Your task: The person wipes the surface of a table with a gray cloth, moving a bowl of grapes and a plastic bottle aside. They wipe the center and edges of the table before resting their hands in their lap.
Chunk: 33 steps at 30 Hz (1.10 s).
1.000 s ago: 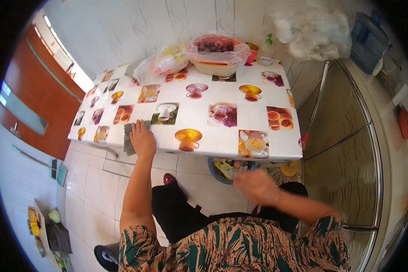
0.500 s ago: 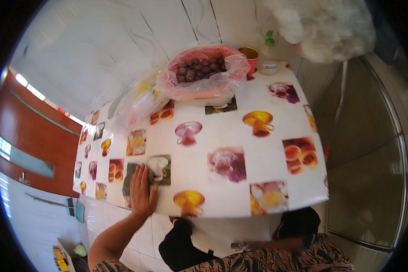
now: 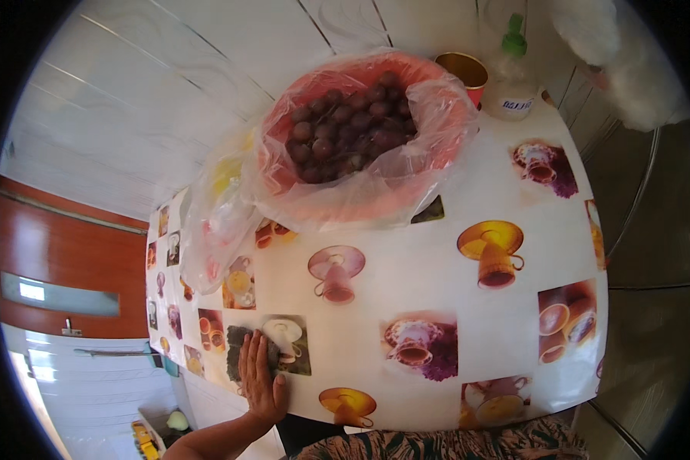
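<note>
My left hand (image 3: 259, 376) lies palm down near the front left edge of the table, its fingers stretched flat over a dark grey cloth (image 3: 238, 354). The thumb points out to the right, away from the fingers. Part of the cloth shows left of the fingers and a little to their right; the palm and fingers hide the middle. Beneath it is a white tablecloth (image 3: 406, 261) printed with cups and saucers. My right hand is out of view.
A red bowl (image 3: 345, 201) lined with a clear plastic bag holds dark grapes (image 3: 353, 126) at the back. Left of it lies another clear bag (image 3: 218, 222). A red cup (image 3: 468, 73) and a green-topped bottle (image 3: 512, 77) stand behind right. A brown door (image 3: 69, 253) is at far left.
The view has come closer to the table, so the bowl and grapes look larger. My left hand stays flat on the cloth, beside the same printed cup.
</note>
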{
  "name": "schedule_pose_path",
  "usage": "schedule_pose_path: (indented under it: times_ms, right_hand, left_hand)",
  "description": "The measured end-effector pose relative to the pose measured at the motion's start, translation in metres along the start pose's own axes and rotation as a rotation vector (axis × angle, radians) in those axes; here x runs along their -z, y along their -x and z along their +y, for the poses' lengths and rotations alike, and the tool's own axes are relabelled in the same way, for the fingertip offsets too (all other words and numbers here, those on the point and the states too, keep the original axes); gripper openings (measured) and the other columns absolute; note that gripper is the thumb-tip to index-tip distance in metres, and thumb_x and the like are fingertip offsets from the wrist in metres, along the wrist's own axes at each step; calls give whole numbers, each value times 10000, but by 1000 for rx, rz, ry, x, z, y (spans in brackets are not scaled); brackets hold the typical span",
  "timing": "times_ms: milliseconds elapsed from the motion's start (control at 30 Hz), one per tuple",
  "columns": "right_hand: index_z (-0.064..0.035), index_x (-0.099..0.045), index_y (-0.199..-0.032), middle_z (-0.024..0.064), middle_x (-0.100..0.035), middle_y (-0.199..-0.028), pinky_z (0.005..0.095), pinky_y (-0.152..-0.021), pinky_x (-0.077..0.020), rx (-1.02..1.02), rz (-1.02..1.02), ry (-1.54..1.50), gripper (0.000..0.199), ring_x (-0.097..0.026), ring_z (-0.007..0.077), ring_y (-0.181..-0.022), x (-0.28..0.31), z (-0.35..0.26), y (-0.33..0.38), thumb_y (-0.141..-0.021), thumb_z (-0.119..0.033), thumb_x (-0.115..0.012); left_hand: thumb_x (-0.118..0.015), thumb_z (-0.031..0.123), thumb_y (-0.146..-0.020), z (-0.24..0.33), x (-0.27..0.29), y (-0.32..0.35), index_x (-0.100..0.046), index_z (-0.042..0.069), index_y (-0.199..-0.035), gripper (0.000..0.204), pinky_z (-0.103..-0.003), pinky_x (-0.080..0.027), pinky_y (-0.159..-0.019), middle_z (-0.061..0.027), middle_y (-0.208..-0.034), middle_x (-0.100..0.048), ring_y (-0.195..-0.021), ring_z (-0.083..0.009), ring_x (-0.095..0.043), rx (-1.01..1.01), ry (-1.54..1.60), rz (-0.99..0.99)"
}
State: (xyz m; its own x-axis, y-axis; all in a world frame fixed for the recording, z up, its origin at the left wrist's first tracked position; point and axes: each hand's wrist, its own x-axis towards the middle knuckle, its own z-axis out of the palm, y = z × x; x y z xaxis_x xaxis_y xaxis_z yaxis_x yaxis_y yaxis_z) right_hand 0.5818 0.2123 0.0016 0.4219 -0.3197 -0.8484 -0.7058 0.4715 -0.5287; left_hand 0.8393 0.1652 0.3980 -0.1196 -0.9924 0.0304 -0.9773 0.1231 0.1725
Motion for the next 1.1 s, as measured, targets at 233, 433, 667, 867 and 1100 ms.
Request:
schedule_pose_path:
  times_ms: [233,433,667,867,1100]
  right_hand:
    - [-61,-677,-988,163,-643,-990,437,-872,-432,31,104,-15,502,-591,321,-929,-36,-20,-21,-971,-506,-447]
    - [-61,-681,-975,163,-646,-966,434,-869,-433,80,84,92,497,-595,314,-917,-115,-20,29,-975,-499,-446]
    - [-63,-678,-877,138,-633,-874,429,-832,-429,259,75,361,471,-592,287,-837,-140,-47,168,-986,-456,-441]
    - [-105,-594,-1211,161,-618,-1158,434,-906,-449,256,-66,410,359,-568,341,-1066,-175,-2,155,-984,-344,-451]
    - [-94,-591,-1212,169,-616,-1165,440,-908,-449,97,28,146,375,-569,348,-1072,-179,0,147,-974,-355,-464]
  left_hand:
    - [-345,389,-969,-8,-4,-1,-319,-46,-1434,638,-499,-188,-1135,-223,-1488,-336,-1393,-419,-271,-23,8,5]
    - [-494,226,-906,-13,-6,7,-344,-40,-1413,592,-464,-192,-1149,-199,-1481,-352,-1395,-381,-273,-66,31,74]
    - [-539,265,-898,-22,-32,7,-421,-43,-1357,565,-466,-237,-1132,-195,-1425,-424,-1349,-357,-349,-128,85,285]
    - [-514,302,-918,-27,-34,-2,-439,-36,-1355,558,-455,-258,-1125,-192,-1412,-450,-1345,-355,-367,-130,30,364]
    - [-437,355,-967,-21,-33,-7,-387,-11,-1405,573,-422,-227,-1137,-163,-1468,-393,-1387,-329,-314,-123,6,205]
